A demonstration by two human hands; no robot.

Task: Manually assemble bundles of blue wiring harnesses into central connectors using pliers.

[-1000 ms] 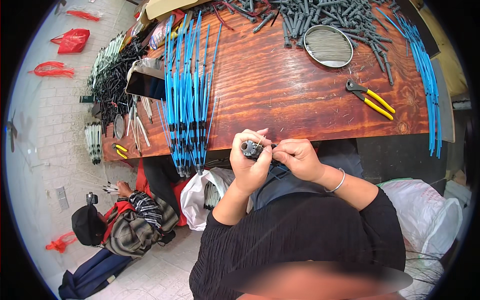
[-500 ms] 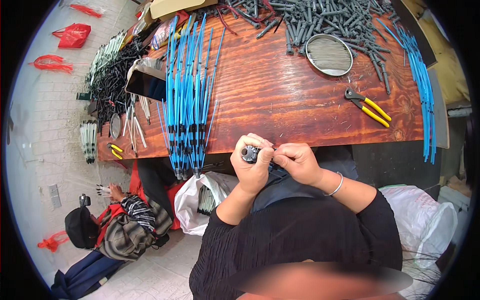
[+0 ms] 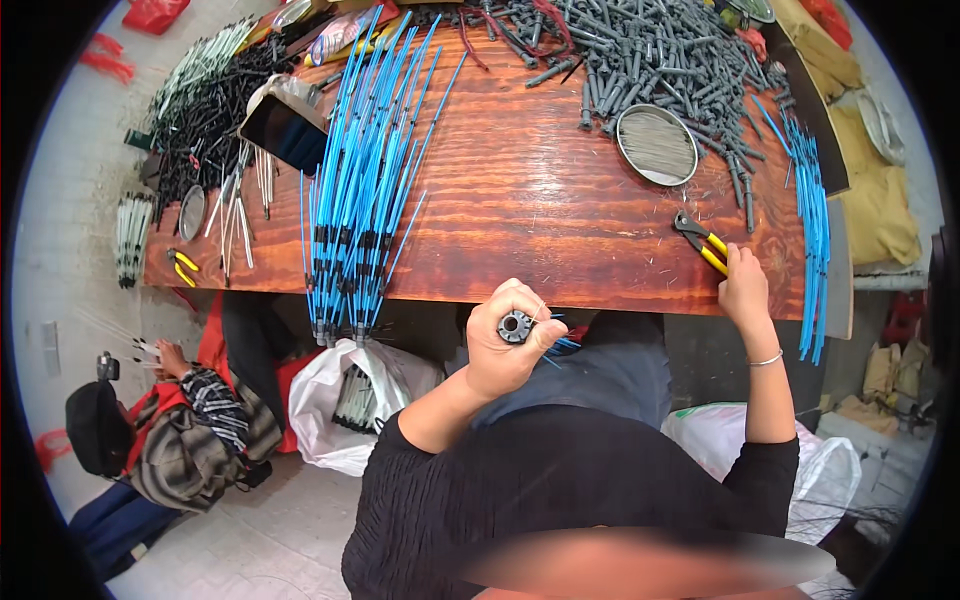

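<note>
My left hand is wrapped round a dark grey plastic piece with a round, hollow, notched end, held just off the table's front edge. Thin blue rods stick out past my fingers, and a fine wire shows by the thumb. To the right, my right hand has its fingers closed at the handle ends of the pliers, which have yellow handles and a dark head. The pliers lie on the wooden table, and my fingers cover part of the handles.
A round dish of fine pins stands below a heap of grey plastic parts. Blue rods lie in a bundle at left and another at right. A phone leans nearby. Another person works at lower left.
My right hand has left the plastic piece and moved right to the pliers' handles. My left hand still holds the piece. The whole view has shifted slightly.
</note>
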